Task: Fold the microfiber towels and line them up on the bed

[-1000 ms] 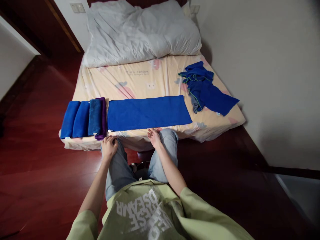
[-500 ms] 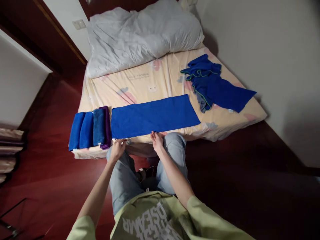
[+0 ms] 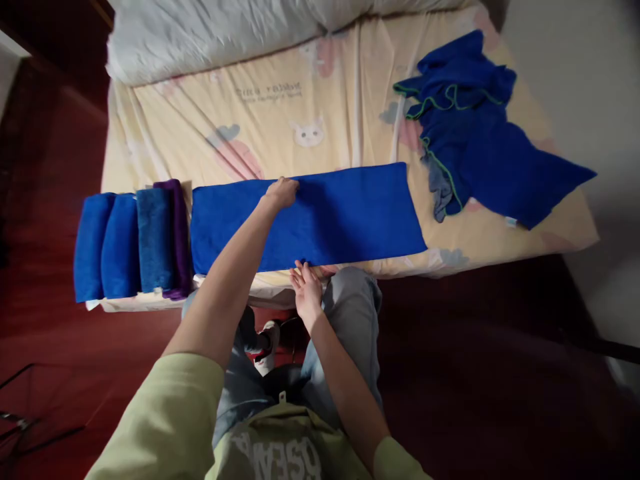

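A blue towel (image 3: 350, 213) lies spread as a long flat strip along the front of the bed. My left hand (image 3: 283, 192) reaches across it to its far edge, with the fingers curled closed; whether they pinch the cloth is hidden. At the near edge of the same towel, my right hand (image 3: 307, 290) is palm up with its fingers apart, fingertips at the hem. Left of the towel stand folded bundles in a row: a purple towel (image 3: 180, 240), a teal-blue towel (image 3: 155, 240) and two bright blue towels (image 3: 119, 247).
Crumpled blue towels (image 3: 465, 133) with green edging lie in a heap on the bed's right side. A grey-white quilt (image 3: 215, 40) is bunched at the back. The patterned bed sheet (image 3: 325, 100) ends close to my knees. A thin black metal frame (image 3: 30, 423) stands on the floor at left.
My left hand has moved from the towel's near left corner to its far edge. My right hand stays by the near edge, its fingers more spread. The view has tilted down and closer.
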Demonstrator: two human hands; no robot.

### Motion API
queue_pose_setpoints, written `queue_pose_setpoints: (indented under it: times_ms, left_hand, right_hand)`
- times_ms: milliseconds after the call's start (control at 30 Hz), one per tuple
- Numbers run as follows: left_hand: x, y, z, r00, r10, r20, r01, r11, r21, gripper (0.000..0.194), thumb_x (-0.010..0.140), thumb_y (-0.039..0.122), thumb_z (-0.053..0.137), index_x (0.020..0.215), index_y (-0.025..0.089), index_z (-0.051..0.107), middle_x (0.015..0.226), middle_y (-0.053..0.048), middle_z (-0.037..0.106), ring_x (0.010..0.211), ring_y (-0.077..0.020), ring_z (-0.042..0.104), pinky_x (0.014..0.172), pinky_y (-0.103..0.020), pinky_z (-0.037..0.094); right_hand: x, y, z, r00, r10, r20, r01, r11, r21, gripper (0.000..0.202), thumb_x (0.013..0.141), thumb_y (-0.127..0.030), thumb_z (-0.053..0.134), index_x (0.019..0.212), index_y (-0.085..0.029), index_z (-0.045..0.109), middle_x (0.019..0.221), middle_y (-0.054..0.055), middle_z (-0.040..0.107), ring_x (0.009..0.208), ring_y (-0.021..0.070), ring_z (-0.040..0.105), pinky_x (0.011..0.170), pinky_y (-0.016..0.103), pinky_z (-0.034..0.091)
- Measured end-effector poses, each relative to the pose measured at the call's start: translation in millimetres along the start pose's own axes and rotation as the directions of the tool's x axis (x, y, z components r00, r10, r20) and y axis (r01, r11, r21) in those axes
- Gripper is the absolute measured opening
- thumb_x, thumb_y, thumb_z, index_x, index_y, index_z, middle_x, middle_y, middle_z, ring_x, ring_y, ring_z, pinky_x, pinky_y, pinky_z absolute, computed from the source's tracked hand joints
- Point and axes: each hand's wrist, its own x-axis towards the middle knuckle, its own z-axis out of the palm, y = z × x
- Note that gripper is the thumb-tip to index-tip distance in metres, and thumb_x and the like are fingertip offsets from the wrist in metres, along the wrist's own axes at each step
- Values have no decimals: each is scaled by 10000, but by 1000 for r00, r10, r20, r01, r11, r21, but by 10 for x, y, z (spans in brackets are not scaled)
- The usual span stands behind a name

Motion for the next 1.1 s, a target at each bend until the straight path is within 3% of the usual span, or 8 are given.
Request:
queue_pose_setpoints:
  times_ms: [167,367,467,633,867,1100]
  left_hand:
    - [492,-104,200,989,-48,-138,30,991,-130,347,859,113,597,1181,150,723,1185,-175,682,1226,-331,598,1114,-484,456]
    - [691,-205,159,967,-214,-138,162,935,-317,178,774,150,751,950,159,723,1079,-146,656,1210,-369,583,1096,-536,451]
    - [720,-255,133,956,-246,-161,166,902,-398,151,759,138,765,901,143,714,1037,-149,649,1232,-381,576,1090,-548,449]
    - [709,-255,15,933,-215,-290,19,830,-557,58,861,180,693,903,140,698,965,-145,678,1141,-314,633,1057,-477,494]
    - [519,-77,-73,956,-192,-222,-4,747,-665,87,904,214,687,859,155,640,836,-105,664,983,-296,710,944,-460,566]
    - [465,-64,-67,948,-147,-282,-112,677,-728,90,888,215,722,911,161,653,740,-65,611,1005,-306,701,959,-513,570]
  right_hand:
    - [-46,-6,69,998,35,-51,-33,999,40,132,974,-347,655,1033,-228,656,1215,79,785,927,158,762,855,296,620]
    - [-75,-42,61,999,24,-41,-23,1000,13,136,963,-321,666,1068,-236,675,1287,70,756,990,159,761,891,298,615]
    - [-104,-41,65,998,27,-52,-26,999,20,140,965,-323,668,1073,-235,672,1270,70,763,979,159,765,885,296,618]
    - [-177,-18,50,997,24,-78,-22,999,27,131,976,-319,659,1059,-217,667,1259,89,765,1016,166,764,911,303,612]
    - [-177,-32,55,999,-2,-52,1,1000,-15,135,962,-323,670,1047,-219,662,1241,95,773,965,171,775,925,327,606]
    - [-169,21,7,996,-61,-59,57,995,-78,221,931,-411,708,1027,-213,680,1210,108,779,939,190,774,894,341,604]
